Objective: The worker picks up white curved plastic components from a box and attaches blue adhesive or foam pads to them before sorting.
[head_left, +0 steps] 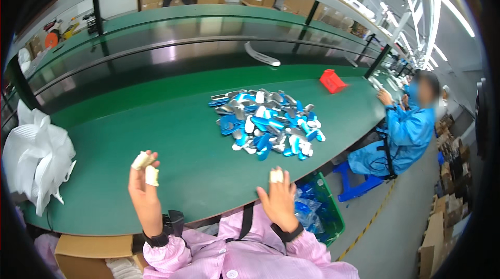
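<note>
A pile of small curved metal pieces (pixel 265 120), some silver and some with shiny blue faces, lies on the green worktable (pixel 120 149) in front of me. My left hand (pixel 146 190) is raised over the near left part of the table, well apart from the pile. Its fingers point up, two of them wrapped in pale coverings, and nothing shows in them. Close to the table's front edge, just below the pile, my right hand (pixel 280 198) is held palm down with its fingers stretched out. One of its fingers wears a pale covering too, and it holds nothing.
White foam sheets (pixel 36 154) are heaped at the table's left end. A red bin (pixel 332 81) stands beyond the pile, right. Under the edge are a green crate (pixel 333 222) with plastic bags and a cardboard box (pixel 94 248). A co-worker in blue (pixel 401 128) sits at the right.
</note>
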Demonstrator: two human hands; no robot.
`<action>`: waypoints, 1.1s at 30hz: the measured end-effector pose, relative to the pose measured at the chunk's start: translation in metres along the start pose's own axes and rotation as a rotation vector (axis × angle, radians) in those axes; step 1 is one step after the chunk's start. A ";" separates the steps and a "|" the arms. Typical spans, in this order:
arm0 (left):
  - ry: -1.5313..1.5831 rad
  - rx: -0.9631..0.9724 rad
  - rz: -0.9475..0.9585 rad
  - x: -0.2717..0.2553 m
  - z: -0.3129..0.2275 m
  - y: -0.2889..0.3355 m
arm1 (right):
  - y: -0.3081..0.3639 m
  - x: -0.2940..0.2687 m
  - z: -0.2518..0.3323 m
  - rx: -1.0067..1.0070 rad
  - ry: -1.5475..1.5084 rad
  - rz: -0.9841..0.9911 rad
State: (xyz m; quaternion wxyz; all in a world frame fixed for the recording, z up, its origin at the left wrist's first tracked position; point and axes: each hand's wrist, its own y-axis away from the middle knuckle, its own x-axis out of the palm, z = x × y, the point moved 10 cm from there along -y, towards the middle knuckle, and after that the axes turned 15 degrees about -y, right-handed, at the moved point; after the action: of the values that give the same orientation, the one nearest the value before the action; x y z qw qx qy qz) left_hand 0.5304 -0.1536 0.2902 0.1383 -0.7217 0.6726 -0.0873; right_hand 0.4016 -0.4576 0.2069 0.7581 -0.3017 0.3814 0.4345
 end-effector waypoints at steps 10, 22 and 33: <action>0.045 0.572 1.176 0.317 -0.038 0.233 | 0.095 -0.052 -0.121 0.372 -2.034 -0.654; 0.288 0.074 0.853 0.241 -0.095 0.100 | 0.014 -0.078 -0.114 0.226 -1.242 -0.399; -0.252 -0.118 -0.637 -0.189 -0.097 0.181 | -0.002 0.007 0.217 -0.670 -1.141 0.523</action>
State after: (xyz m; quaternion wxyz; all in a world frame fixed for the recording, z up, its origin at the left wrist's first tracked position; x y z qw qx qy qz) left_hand 0.3138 0.0161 0.3364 0.1441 -0.9073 0.3950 0.0024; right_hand 0.4740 -0.2847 0.3157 0.5768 -0.1426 -0.1692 0.7863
